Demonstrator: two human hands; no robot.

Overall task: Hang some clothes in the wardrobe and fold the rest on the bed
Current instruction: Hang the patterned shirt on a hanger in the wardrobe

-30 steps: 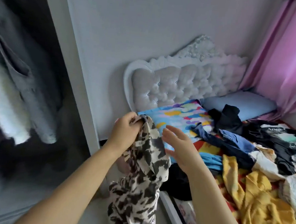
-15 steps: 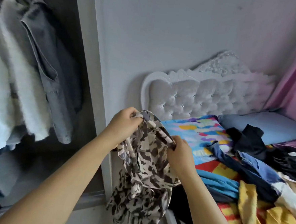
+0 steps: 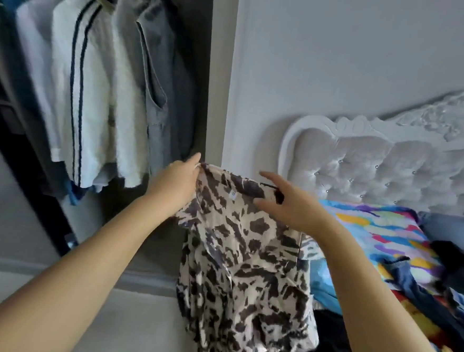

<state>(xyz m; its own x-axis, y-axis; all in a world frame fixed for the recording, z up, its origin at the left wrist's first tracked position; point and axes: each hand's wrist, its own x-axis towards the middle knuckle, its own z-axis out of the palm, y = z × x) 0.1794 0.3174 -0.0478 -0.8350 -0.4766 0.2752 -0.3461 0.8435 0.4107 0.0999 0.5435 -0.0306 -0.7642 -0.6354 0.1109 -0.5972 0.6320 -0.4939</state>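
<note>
**Holding the Spotted Garment at the Wardrobe Edge**

Holding up an animal-print garment, the person stands between the open wardrobe and the bed. The left hand pinches one top corner of the cloth, fingers curled round the hem. The right hand has its fingers spread and nearly straight against the opposite top edge; whether the thumb behind truly grips the fabric cannot be told from here. The garment hangs in the air from that top edge, its lower part drooping toward the floor, just beside the bed's near corner.

Several pale and grey clothes already hang in the wardrobe. A heap of unfolded clothing lies on the bed by the tufted headboard.

Risks, as I judge them:
- If the right hand is only resting on the edge, that corner may slip, and the cloth would swing down from the left hand alone.
- The trailing hem could brush the floor or snag on the bed corner.
- No hanger shows in either hand, so hanging this piece would need one fetched first, with the garment held one-handed meanwhile.
</note>
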